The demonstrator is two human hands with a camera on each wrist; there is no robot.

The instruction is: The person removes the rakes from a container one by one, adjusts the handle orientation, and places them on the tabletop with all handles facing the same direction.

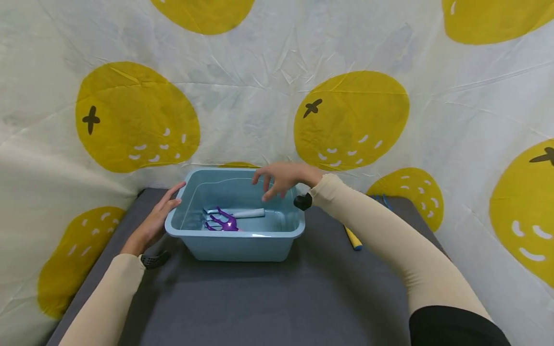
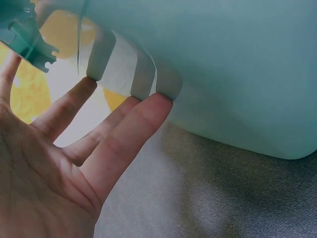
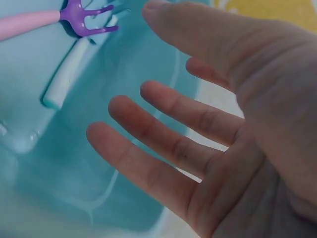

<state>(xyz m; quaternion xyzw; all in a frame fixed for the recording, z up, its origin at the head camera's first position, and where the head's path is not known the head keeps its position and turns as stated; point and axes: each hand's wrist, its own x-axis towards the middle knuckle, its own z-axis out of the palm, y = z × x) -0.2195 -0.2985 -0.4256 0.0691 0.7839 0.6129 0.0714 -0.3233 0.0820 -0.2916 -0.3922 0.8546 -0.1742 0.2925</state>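
The pale-blue tub (image 1: pixel 238 247) stands on the grey desk (image 1: pixel 259 307), toward its 12 o'clock edge. At the tub's 9 o'clock end, the person's left grip (image 1: pixel 153 218) is released, straight fingers touching the outer wall. The right grip (image 1: pixel 283 179) hangs over the tub's 2 o'clock part, released, fingers slightly bent and holding nothing. Inside, a purple fork (image 1: pixel 229 222) with a pink handle (image 3: pixel 29 24) lies toward 7 o'clock, beside a white-handled tool (image 1: pixel 251 213). A yellow rod (image 1: pixel 352 239) rests between 3 and 4 o'clock, partly behind the right sleeve (image 1: pixel 381 235)
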